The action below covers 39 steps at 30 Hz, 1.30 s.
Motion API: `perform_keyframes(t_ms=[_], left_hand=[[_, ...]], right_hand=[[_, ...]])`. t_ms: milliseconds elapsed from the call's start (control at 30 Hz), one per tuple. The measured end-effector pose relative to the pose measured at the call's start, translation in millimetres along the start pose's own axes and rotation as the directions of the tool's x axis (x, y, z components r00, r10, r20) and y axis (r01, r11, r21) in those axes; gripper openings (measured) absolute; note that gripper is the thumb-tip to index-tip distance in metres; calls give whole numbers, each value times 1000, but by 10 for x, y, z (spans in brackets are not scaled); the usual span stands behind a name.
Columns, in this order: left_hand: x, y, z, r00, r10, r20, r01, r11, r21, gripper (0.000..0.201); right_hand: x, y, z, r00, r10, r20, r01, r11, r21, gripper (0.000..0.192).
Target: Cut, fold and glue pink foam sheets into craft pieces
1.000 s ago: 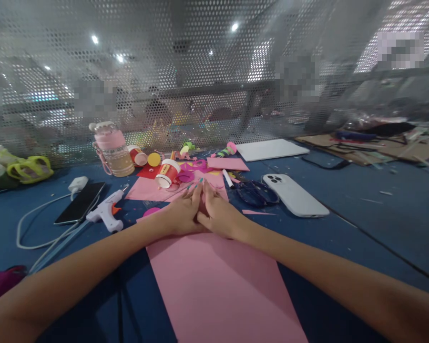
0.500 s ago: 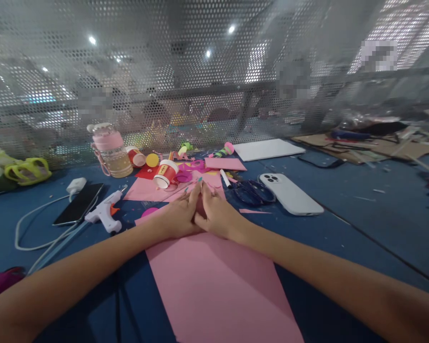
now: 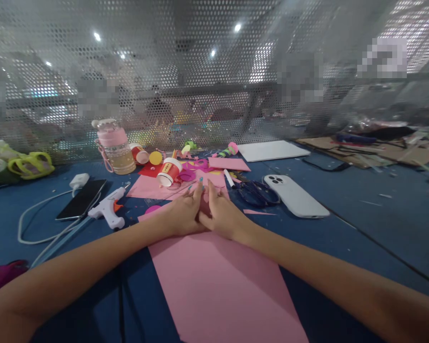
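Observation:
A long sheet of pink paper (image 3: 221, 286) lies lengthwise in front of me on the blue table. My left hand (image 3: 186, 207) and my right hand (image 3: 223, 212) meet over its far end, thumbs together and index fingers pointing forward. A shaded bit of pink shows between them, and both hands appear to pinch the paper there; the undersides of the fingers are hidden. Just beyond the fingertips lie more pink paper pieces (image 3: 143, 186) and a tipped red and white paper cup (image 3: 170, 171). Dark-blue-handled scissors (image 3: 257, 193) and a white marker (image 3: 229, 178) are right of my fingertips.
At left are a glue gun (image 3: 109, 208), a black phone (image 3: 81, 200), a charger (image 3: 79, 181) and a pink-topped water bottle (image 3: 116, 147). A white phone (image 3: 296, 195) lies at right, with a white board (image 3: 273, 150) behind. Perforated metal mesh (image 3: 200, 71) borders the far side.
The view has shifted a little, so everything sits slightly further right. My hands stay together on the pink paper, with the index fingertips a bit further apart.

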State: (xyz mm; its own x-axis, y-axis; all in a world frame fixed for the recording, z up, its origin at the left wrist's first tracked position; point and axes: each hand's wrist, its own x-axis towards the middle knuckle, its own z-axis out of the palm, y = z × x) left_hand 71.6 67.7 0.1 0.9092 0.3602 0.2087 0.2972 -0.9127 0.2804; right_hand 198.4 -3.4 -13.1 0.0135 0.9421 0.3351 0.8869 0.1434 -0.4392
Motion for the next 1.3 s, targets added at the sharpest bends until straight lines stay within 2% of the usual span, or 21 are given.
perform_keyframes(t_ms=[267, 567, 833, 1000, 1167, 1300], left_hand=[[-8, 91, -59, 998, -44, 48, 41, 997, 59, 94], [-14, -66, 54, 999, 13, 29, -14, 999, 39, 98], [-25, 3, -4, 997, -37, 63, 37, 999, 9, 96], [-30, 36, -26, 996, -80, 40, 83, 994, -67, 94], [-21, 10, -14, 998, -57, 35, 60, 993, -97, 95], [-14, -17, 5, 998, -49, 29, 50, 998, -42, 95]], right_hand=[[14, -9, 8, 998, -57, 19, 58, 995, -84, 81], [29, 9, 22, 998, -22, 60, 29, 994, -107, 78], [11, -24, 22, 999, -30, 39, 32, 997, -72, 79], [12, -3, 19, 999, -38, 35, 39, 998, -57, 77], [11, 24, -4, 998, -19, 60, 21, 1000, -24, 75], [6, 23, -10, 998, -16, 56, 18, 999, -37, 74]])
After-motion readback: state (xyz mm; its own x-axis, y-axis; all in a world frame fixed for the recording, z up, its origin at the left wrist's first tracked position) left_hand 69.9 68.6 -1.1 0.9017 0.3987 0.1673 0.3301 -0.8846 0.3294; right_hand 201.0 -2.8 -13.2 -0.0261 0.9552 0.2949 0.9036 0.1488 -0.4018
